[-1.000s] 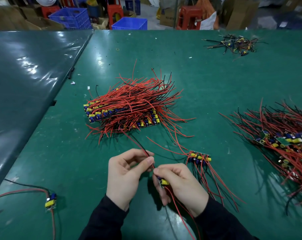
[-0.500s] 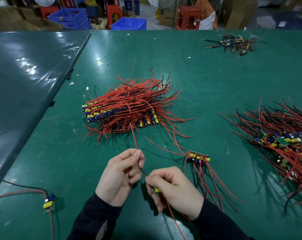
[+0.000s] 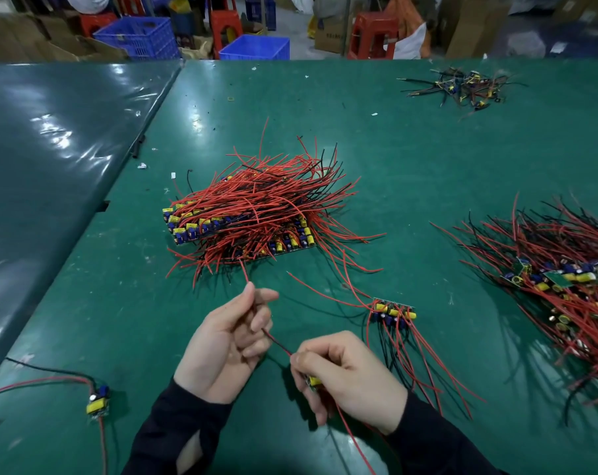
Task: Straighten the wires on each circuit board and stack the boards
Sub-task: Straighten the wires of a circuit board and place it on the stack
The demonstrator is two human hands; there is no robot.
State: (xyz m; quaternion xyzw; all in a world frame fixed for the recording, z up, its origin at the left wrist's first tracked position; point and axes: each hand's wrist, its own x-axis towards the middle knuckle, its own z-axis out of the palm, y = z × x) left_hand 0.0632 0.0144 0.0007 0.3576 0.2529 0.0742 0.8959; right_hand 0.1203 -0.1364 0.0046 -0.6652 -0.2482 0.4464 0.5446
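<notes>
**Red wire pulled taut between two hands**

Over the green tabletop (image 3: 410,159), the right hand (image 3: 352,375) grips a small circuit board with a yellow part (image 3: 314,381), mostly hidden by its fingers. The left hand (image 3: 227,344) pinches the board's thin red wire (image 3: 277,342), stretched straight between both. Neat stacked boards (image 3: 242,228) lie beyond.

Two bare hands are seen, the left hand (image 3: 227,341) and the right hand (image 3: 345,375). Three heaps of red-and-black-wired circuit boards are counted: a stacked central heap (image 3: 256,214), a loose heap at the right edge (image 3: 561,286) and a small far heap (image 3: 462,87). One short row of boards (image 3: 393,310), one lone board (image 3: 98,402) and two blue plastic crates (image 3: 254,48) are counted; boards within heaps cannot be counted.
</notes>
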